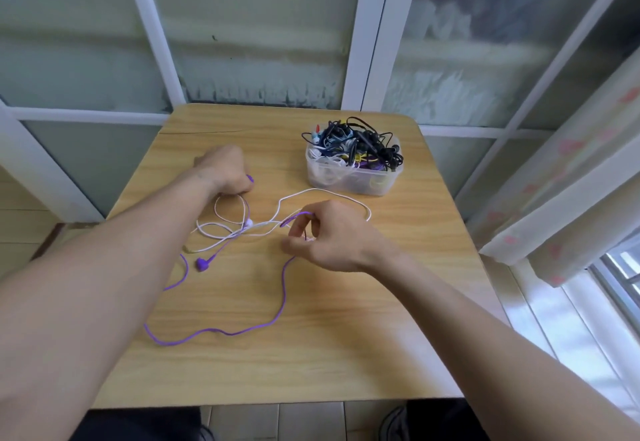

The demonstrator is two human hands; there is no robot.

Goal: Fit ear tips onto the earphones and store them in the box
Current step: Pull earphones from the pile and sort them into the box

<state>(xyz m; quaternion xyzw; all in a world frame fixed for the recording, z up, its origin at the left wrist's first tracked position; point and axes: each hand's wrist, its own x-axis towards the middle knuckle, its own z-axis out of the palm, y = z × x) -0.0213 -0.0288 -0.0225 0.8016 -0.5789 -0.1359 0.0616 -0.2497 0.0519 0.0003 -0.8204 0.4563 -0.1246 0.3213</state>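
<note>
Cable of the purple earphones (221,331) loops across the surface (311,354) toward the person. The left hand (225,172) is curled round 1 purple earbud; the right hand (325,236) pinches the cable. The loose earbud (202,263) lies nearer the left. The box (353,177) sits beyond the right hand.

No legible text, label, brand, number or sign appears on any surface shown; the clear plastic box (353,177) and the wooden table (277,354) carry no readable markings.
</note>
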